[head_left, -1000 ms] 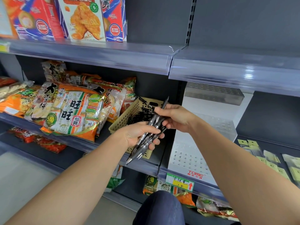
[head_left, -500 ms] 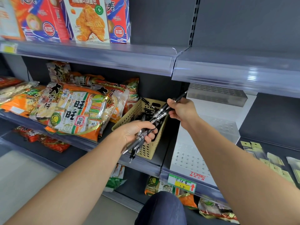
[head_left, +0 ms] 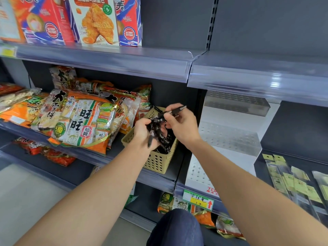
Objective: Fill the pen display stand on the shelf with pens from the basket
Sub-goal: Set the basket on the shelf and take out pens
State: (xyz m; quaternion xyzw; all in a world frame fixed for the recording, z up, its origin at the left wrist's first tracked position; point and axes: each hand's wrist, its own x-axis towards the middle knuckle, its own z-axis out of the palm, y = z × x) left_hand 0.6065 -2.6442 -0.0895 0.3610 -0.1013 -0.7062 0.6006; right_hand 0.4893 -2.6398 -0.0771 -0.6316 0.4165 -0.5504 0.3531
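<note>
A beige perforated basket (head_left: pixel 156 162) stands on the middle shelf and holds several black pens (head_left: pixel 164 148). Above it my left hand (head_left: pixel 143 134) grips a bundle of black pens (head_left: pixel 155 129) that points down and left. My right hand (head_left: pixel 182 125) pinches one black pen (head_left: pixel 174 110) at the top of that bundle, its end sticking out to the upper right. The white stepped pen display stand (head_left: pixel 229 137) sits just right of the basket, its rows of holes showing no pens.
Snack bags (head_left: pixel 79 121) crowd the shelf left of the basket. Boxes (head_left: pixel 95 20) line the top shelf. A price label (head_left: pixel 197 201) hangs below the stand. Small packets (head_left: pixel 292 181) lie at the right. My knee (head_left: pixel 175 228) is at the bottom.
Both hands have come together over the basket. My right hand, which had drawn a pen up and right, is back at the bundle. The bundle now hangs more steeply.
</note>
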